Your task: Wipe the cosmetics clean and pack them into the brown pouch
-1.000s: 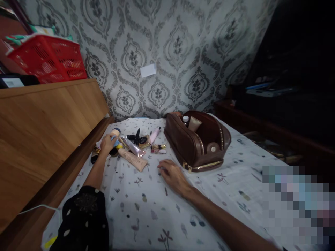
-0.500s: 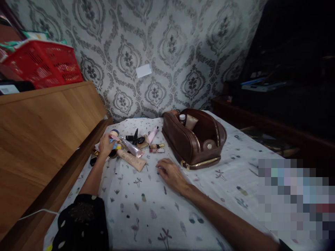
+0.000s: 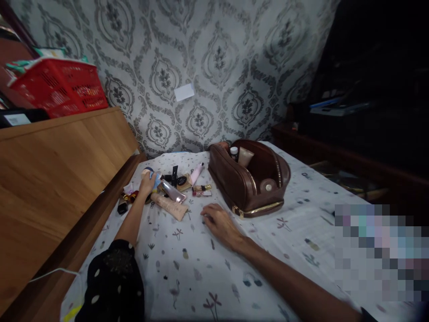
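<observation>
My left hand (image 3: 146, 184) is closed on a small light-blue item (image 3: 155, 180) at the left of a pile of cosmetics; its kind I cannot make out. Close by lie a shiny pinkish tube (image 3: 174, 191), a beige tube (image 3: 169, 206), a black tube (image 3: 174, 175) and a round black compact (image 3: 181, 180). Farther right are a pale pink tube (image 3: 197, 172) and two small gold and red lip-colour tubes (image 3: 201, 190). My right hand (image 3: 219, 223) rests on the sheet with nothing in it, fingers loosely apart, in front of a brown toiletry bag (image 3: 231, 188).
The bag gapes unzipped, with a white-capped bottle (image 3: 233, 153) and a beige tube (image 3: 246, 156) inside. A wooden board (image 3: 73, 152) borders the left side, with a red basket (image 3: 67, 87) above it. Patterned wallpaper (image 3: 217, 89) rises behind the printed sheet (image 3: 187, 268).
My left hand has moved right and slightly forward with the light-blue item, uncovering small items at the far left. My right hand stays in place.
</observation>
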Action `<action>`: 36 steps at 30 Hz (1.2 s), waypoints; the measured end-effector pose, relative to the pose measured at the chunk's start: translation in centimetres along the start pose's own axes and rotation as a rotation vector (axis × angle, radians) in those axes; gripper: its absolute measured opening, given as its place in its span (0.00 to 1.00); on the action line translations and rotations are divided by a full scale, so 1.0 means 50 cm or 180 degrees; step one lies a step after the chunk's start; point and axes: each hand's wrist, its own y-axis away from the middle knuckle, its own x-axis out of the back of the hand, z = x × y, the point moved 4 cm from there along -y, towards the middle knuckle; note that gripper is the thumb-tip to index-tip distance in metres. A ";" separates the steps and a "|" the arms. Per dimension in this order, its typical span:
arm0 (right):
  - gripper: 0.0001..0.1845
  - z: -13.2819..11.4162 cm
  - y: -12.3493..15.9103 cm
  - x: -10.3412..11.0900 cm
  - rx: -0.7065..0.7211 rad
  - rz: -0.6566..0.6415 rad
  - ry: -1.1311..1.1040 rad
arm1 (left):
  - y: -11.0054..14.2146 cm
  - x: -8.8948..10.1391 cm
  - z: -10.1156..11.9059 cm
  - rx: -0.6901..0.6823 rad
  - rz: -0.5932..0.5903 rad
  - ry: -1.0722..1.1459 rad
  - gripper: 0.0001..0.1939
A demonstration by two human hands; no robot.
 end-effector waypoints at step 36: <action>0.19 0.014 -0.001 0.011 -0.0407 0.0184 -0.0329 | 0.220 -0.102 0.226 -0.1307 -0.1106 -0.0275 0.12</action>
